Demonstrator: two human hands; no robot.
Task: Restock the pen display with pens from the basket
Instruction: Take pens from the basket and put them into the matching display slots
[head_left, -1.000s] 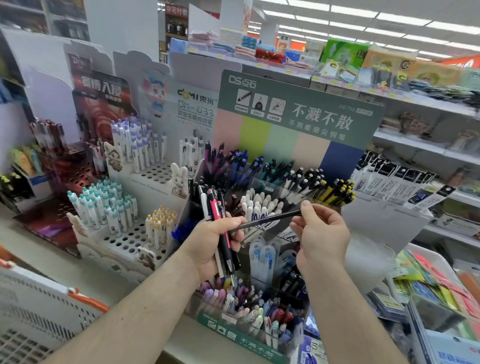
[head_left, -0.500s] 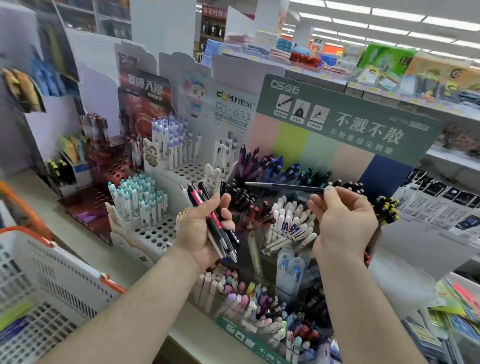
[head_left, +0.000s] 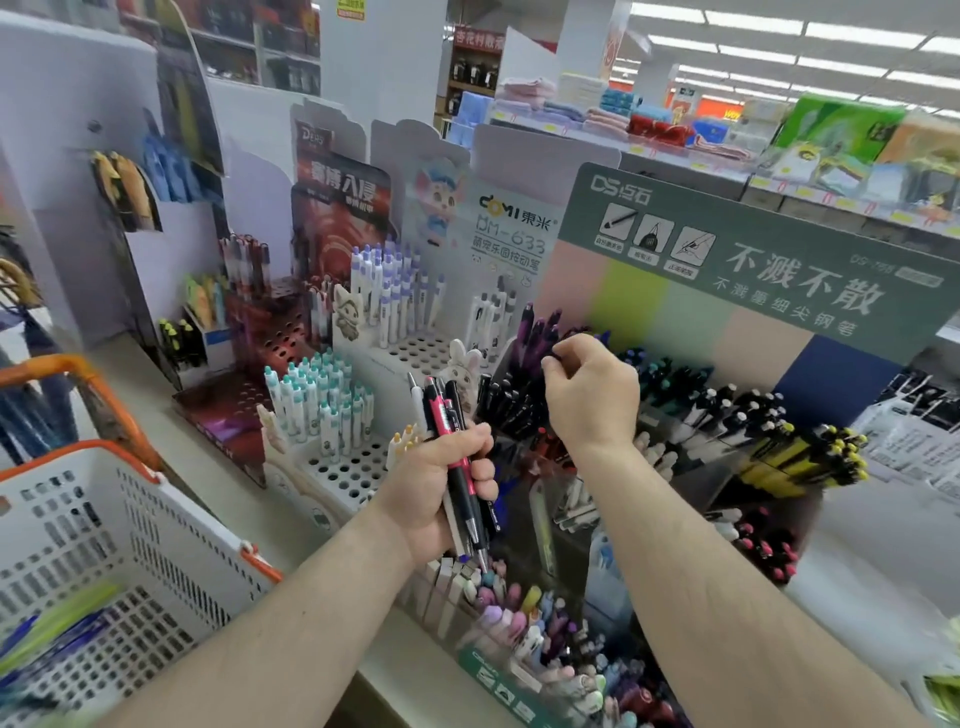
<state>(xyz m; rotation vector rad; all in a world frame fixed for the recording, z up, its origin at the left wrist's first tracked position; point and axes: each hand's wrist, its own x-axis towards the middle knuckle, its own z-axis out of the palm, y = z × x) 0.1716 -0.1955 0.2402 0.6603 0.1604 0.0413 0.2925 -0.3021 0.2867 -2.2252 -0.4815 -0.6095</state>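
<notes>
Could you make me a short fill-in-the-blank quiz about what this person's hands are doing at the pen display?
1. The left hand grips a ___ of pens.
2. The basket with orange handles sits on the person's ___ side.
3. The right hand reaches into the display with the ___ header sign.

Missing words: bundle; left; green

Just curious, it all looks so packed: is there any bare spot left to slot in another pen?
Yes: the white perforated tray has empty holes beside the teal-capped pens, and more holes lie open on the upper white tier. The dark-pen compartment under the right hand is crowded. So are the pastel pens in front.
</notes>
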